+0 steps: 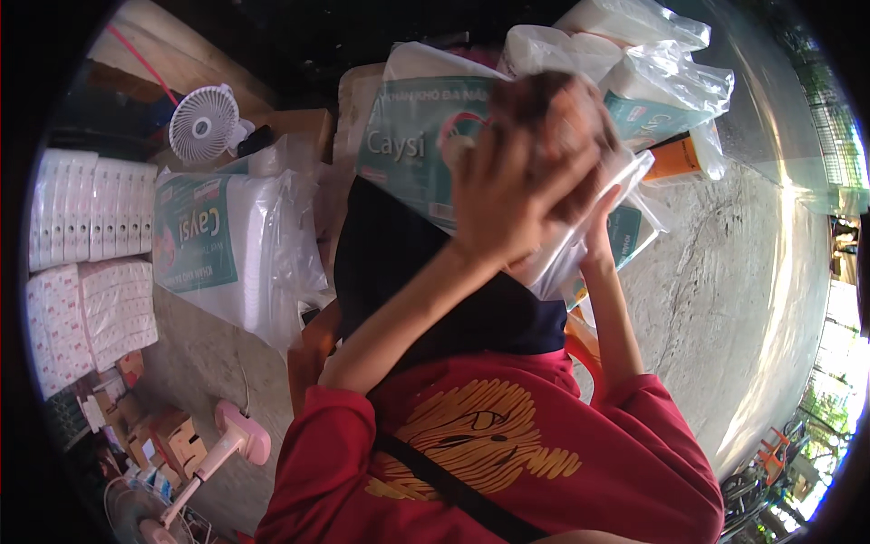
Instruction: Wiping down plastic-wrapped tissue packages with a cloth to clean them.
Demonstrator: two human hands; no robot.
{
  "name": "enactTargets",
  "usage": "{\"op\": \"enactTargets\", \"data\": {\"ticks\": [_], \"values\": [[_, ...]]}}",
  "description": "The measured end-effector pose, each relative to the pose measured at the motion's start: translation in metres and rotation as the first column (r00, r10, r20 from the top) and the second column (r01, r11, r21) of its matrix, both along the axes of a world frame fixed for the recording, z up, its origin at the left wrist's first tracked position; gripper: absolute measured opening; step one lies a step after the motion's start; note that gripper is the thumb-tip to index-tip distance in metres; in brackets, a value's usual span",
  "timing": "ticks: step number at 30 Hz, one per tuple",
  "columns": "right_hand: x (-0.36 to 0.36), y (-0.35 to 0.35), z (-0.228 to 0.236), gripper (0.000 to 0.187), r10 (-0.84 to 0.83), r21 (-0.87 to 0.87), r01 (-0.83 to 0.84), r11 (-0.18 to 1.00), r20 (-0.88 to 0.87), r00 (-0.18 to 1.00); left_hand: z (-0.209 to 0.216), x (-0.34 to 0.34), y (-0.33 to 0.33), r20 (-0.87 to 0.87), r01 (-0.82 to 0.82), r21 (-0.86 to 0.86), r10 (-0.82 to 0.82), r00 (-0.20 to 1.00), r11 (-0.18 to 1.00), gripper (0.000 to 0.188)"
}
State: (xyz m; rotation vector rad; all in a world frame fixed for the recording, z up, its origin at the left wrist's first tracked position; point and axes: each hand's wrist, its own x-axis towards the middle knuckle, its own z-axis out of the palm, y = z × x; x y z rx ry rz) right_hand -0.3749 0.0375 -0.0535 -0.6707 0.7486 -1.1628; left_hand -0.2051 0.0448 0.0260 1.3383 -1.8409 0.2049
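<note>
A clear plastic pack of white dry towels (412, 145) with a teal label rests across my lap. Over its right part, my left hand (507, 199) reaches from the left with its fingers bent around a brown object (553, 100). Motion smears that object, so I cannot make out its kind. My right hand (598, 231) is at the pack's right edge, its fingers closed on the crumpled plastic. Part of the right hand is hidden behind the bag film and the brown object.
More towel packs lie at the upper right (648, 109) and on the left (227, 236). A small white fan (205, 122) stands at the upper left, a pink fan (243, 433) at the lower left. White wrapped packs (91, 213) are stacked at the far left. Grey concrete floor (716, 272) extends rightward.
</note>
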Motion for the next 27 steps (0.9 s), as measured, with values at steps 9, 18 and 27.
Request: {"op": "enactTargets", "data": {"ticks": [9, 18, 27], "values": [[0.007, 0.009, 0.011, 0.093, 0.122, 0.147, -0.104, 0.984, -0.12, 0.985, -0.009, 0.108, -0.064, -0.183, -0.239, 0.167, 0.269, 0.946, 0.956, 0.032], [0.008, -0.006, 0.028, 0.063, -0.197, -0.311, -0.001, 0.95, -0.603, 0.773, 0.014, -0.047, 0.027, 0.049, 0.144, 0.12, -0.151, 0.987, 0.982, 0.067], [0.014, -0.002, 0.021, 0.082, -0.013, 0.227, 0.024, 0.974, -0.047, 0.999, -0.021, 0.042, -0.05, -0.02, -0.17, -0.004, 0.17, 0.985, 0.985, 0.029]]}}
